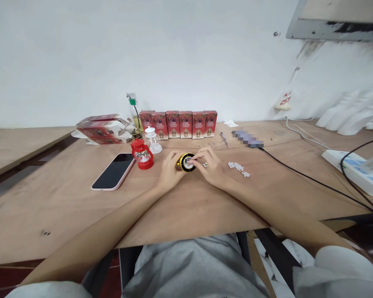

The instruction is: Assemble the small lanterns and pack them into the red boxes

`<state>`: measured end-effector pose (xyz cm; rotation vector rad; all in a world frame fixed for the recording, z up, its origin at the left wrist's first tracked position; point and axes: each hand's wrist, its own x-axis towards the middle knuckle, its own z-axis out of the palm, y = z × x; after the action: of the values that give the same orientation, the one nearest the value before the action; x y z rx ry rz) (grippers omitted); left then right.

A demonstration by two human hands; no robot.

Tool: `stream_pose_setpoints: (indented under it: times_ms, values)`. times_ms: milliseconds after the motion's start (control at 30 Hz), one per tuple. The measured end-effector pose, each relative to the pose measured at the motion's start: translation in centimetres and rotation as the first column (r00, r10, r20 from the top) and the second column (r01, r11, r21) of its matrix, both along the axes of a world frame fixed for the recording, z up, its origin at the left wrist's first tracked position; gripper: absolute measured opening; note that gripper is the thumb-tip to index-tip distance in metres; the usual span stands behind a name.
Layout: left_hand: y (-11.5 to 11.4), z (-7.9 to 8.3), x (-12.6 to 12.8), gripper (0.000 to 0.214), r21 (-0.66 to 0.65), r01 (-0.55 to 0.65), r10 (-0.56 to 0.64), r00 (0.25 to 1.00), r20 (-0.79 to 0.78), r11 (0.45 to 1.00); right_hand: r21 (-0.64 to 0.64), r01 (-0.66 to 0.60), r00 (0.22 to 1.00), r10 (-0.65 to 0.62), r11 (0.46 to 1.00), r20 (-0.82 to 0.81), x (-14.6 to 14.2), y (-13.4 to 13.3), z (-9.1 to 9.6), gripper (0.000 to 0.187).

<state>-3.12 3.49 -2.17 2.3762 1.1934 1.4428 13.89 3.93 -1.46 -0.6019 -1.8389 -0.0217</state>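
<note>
My left hand [169,170] is wrapped round a small gold and black lantern [185,162] lying on its side on the wooden table [186,207]. My right hand [209,165] pinches at the lantern's round end with its fingertips. A red lantern [141,154] and a white lantern [153,140] stand upright just left of my hands. Small white pieces [238,168] lie on the table right of my right hand.
A phone in a pink case [114,171] lies face up at the left. Several red boxes [178,123] line the back, with flattened boxes [101,128] and a small bottle [134,111] beside them. A black cable [304,178] and a power strip [357,171] are at the right.
</note>
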Motion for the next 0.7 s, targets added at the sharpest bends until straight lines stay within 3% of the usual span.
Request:
stream_pose_setpoints:
  times_ms: [100, 167, 200, 300, 367, 433, 533, 700]
  values:
    - [0.1, 0.1, -0.1, 0.028, -0.007, -0.028, 0.028, 1.000, 0.012, 1.000, -0.123, 0.025, 0.990, -0.041, 0.992, -0.132, 0.6, 0.7, 0.6, 0.017]
    - [0.2, 0.1, -0.2, 0.029, -0.004, -0.045, 0.045, 0.998, 0.037, 0.999, -0.269, 0.047, 0.981, -0.095, 0.962, -0.171, 1.4, 1.8, 0.8, 0.021]
    - [0.3, 0.1, -0.3, 0.030, -0.001, -0.051, 0.051, 0.997, 0.051, 0.999, -0.365, 0.035, 0.983, -0.098, 0.930, -0.156, 1.9, 2.5, 0.8, 0.023]
    - [0.7, 0.0, -0.5, 0.032, -0.005, -0.077, 0.078, 0.993, 0.088, 0.997, -0.643, -0.025, 1.000, 0.019, 0.765, -0.017, 3.4, 4.3, 0.4, 0.030]
    - [0.9, -0.2, -0.7, 0.033, -0.013, -0.091, 0.092, 0.991, 0.101, 0.996, -0.736, -0.011, 0.990, 0.110, 0.677, 0.087, 3.9, 4.9, 0.0, 0.034]
    - [1.0, -0.2, -0.7, 0.034, -0.015, -0.090, 0.091, 0.991, 0.101, 0.996, -0.774, 0.025, 0.967, 0.180, 0.633, 0.179, 4.2, 5.0, -0.2, 0.034]
    - [1.0, -0.3, -0.7, 0.032, -0.006, -0.081, 0.081, 0.992, 0.097, 0.997, -0.773, 0.076, 0.940, 0.214, 0.630, 0.267, 4.1, 4.8, -0.3, 0.030]
    - [1.0, -0.2, -0.6, 0.032, -0.019, -0.087, 0.088, 0.992, 0.086, 0.996, -0.717, 0.083, 0.914, 0.233, 0.693, 0.331, 4.1, 4.7, -0.1, 0.020]
